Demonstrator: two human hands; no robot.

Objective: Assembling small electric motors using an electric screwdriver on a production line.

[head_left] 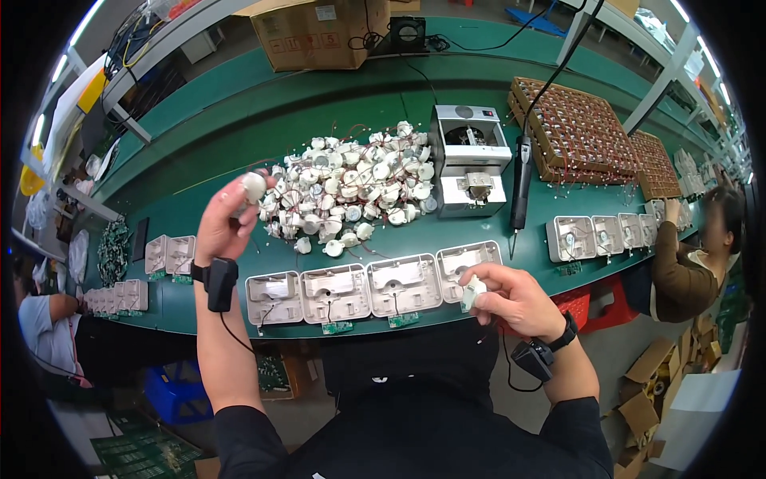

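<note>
The left hand (226,221) is raised above the green worktop (239,128), its fingers closed around a small round white plastic part (254,186) pinched at the fingertips, just left of a heap of similar round white parts with thin red wires (351,191). The right hand (515,297) hangs over the near edge of the worktop, its fingers curled around a small white plastic piece (471,292), which sits just beside the rightmost of four pale grey rectangular plastic housings (371,287) lined up along the worktop edge. Both wrists carry black straps with small black boxes and cables. Behind the heap stands a grey and white boxy machine (471,160), and a black electric screwdriver (522,180) hangs on a cable to its right. Further right lie brown trays of small components (578,128) and more grey housings (606,235), where another person (694,263) works. A cardboard box (319,32) rests at the far side.
</note>
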